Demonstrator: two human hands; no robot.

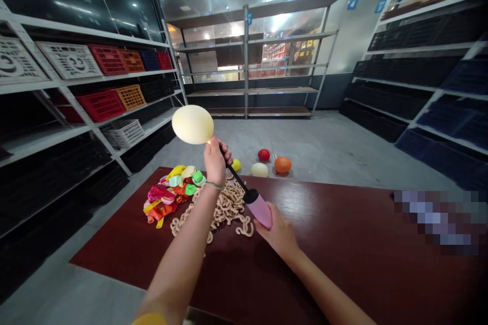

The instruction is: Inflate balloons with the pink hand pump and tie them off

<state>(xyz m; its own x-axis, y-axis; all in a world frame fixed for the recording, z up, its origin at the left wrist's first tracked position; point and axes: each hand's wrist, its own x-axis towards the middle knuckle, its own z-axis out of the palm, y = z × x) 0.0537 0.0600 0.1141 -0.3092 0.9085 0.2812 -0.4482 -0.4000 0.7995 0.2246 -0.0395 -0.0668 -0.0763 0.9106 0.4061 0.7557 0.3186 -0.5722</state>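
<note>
A pale yellow inflated balloon (192,124) rises from my left hand (216,160), whose fingers are closed around its neck and the front end of a balloon pump. My right hand (278,231) grips the pink barrel of the balloon pump (260,209). The pump's black rod reaches up from the barrel to my left hand. Left of my forearm lies a pile of limp coloured balloons (163,195). Beside it, partly behind my left arm, is a heap of beige rubber-band-like loops (229,203); their exact kind I cannot make out.
Under my hands is a dark red-brown table (335,244). Past its far edge, inflated balloons rest on the floor, including an orange one (282,164) and a red one (264,155). Shelves with crates (110,58) stand left; a metal rack (246,61) is ahead. A pixelated patch covers the table's right.
</note>
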